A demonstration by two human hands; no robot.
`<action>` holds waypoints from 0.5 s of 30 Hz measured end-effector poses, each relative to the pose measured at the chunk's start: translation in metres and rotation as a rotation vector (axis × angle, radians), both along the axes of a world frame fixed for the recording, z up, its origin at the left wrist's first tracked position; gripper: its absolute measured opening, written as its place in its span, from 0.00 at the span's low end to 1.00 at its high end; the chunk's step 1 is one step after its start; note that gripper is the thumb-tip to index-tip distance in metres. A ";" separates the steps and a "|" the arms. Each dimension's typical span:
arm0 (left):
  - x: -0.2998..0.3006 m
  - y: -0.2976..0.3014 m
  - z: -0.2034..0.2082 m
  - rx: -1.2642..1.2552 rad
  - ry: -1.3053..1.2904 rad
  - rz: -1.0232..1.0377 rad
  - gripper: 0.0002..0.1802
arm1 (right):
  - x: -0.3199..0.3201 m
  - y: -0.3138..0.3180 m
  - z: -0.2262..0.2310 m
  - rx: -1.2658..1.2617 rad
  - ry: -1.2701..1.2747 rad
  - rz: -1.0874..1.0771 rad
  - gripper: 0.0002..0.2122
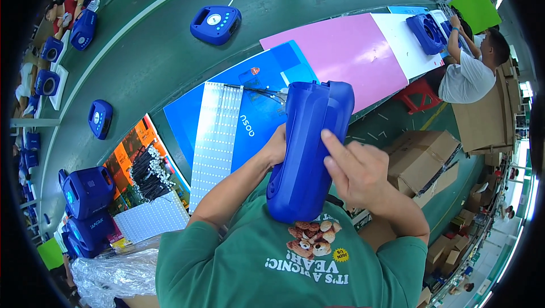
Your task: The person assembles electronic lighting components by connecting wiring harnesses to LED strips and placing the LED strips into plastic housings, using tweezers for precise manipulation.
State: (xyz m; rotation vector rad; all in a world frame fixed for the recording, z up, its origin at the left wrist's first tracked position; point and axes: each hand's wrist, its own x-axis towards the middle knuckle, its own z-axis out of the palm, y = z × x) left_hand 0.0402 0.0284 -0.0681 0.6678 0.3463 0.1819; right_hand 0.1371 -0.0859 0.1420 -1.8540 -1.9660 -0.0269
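A glossy blue plastic casing (306, 155) stands lengthwise in front of my chest, its notched end pointing away from me. My left hand (277, 146) grips its left side, and the fingers behind the casing are hidden. On the other side, my right hand (359, 172) has its index finger stretched out against the casing. Its other fingers are partly bent and nothing shows between them. Just left of the casing lies a white panel with rows of small marks (214, 138). Thin dark wires (258, 90) run from the panel's far end toward the casing.
Blue and pink sheets (335, 53) cover the bench. Black wires with white connectors (150, 172) lie at left beside blue units (88, 192). More blue units (216, 24) sit on the green conveyor. Cardboard boxes (423, 160) stand at right; a co-worker (468, 72) sits farther off.
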 end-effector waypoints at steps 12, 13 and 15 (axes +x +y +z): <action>-0.009 0.002 0.036 0.269 0.029 -0.021 0.27 | 0.037 0.021 0.011 0.073 -0.498 -0.155 0.21; -0.010 0.002 0.035 0.290 0.050 -0.044 0.27 | 0.046 0.027 0.012 0.097 -0.505 -0.218 0.20; -0.008 0.004 0.026 0.312 0.076 -0.046 0.27 | 0.052 0.023 0.009 0.226 -0.468 -0.126 0.18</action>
